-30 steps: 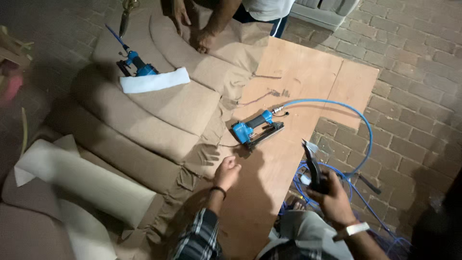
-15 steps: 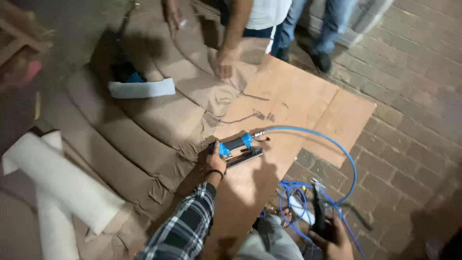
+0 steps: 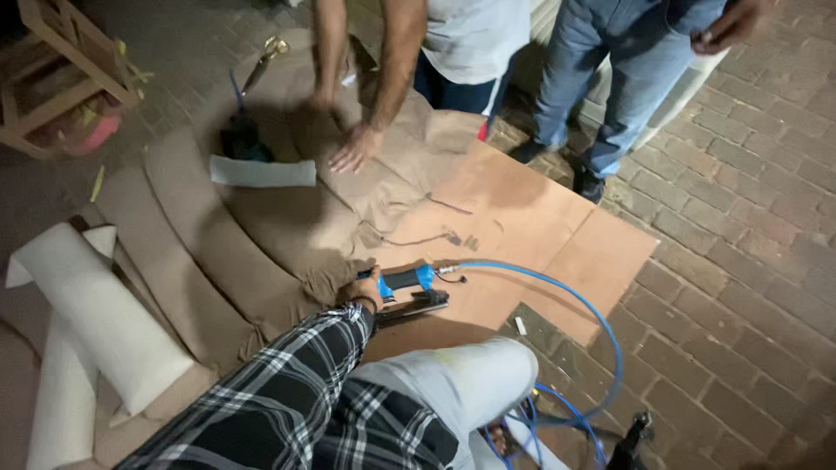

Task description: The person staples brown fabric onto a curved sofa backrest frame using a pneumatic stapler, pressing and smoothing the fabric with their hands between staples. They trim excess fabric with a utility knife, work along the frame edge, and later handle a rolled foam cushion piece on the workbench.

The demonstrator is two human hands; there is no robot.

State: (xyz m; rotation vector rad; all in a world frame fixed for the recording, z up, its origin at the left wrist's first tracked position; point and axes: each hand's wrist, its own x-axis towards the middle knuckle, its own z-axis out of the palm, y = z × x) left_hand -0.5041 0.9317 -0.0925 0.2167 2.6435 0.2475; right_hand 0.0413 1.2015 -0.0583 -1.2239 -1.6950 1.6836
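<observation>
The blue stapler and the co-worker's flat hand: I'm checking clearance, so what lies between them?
In the head view, tan fabric lies between the blue stapler and the co-worker's hand, nothing else.

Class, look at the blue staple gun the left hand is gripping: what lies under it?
Under the staple gun, a flat brown board shows, with tan fabric meeting its edge. What lies beneath the board and fabric is covered.

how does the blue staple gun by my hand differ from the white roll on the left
The blue staple gun is a small, hard tool with a blue hose attached, gripped by the left hand on the brown board. The white roll is much larger, soft-looking, plain white and untouched, lying beside the tan upholstery. Both lie low at ground level.
</observation>
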